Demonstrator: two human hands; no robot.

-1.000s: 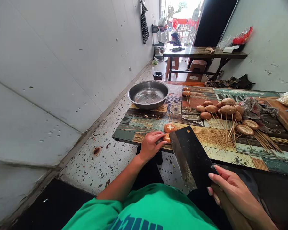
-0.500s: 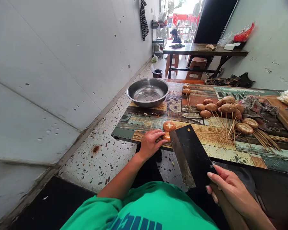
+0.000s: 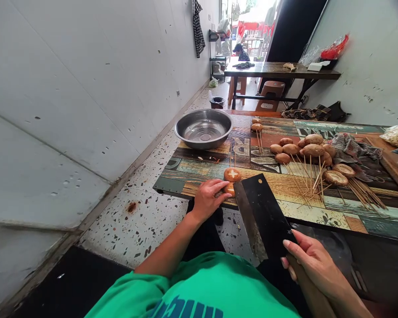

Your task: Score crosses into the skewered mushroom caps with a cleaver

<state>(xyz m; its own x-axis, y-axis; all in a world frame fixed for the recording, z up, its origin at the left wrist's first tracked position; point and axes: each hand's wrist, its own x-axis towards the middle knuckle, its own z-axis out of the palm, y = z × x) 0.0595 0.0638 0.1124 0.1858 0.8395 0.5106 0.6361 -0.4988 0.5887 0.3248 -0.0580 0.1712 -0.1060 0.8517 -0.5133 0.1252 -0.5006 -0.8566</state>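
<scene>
The fingers of the left hand [image 3: 208, 201], slightly parted, pinched the near mushroom [image 3: 230, 190], one of two at mid-frame; the far mushroom [image 3: 232, 175], round and brown, bore a cross cut. The right hand [image 3: 318, 263] gripped one broad black cleaver [image 3: 267, 212], lower right. One steel basin [image 3: 204, 130] stood upper centre on the plank-patterned table [image 3: 169, 184].

One cleaver [image 3: 267, 212], one metal basin [image 3: 204, 129], over a dozen brown mushrooms [image 3: 313, 150]
</scene>
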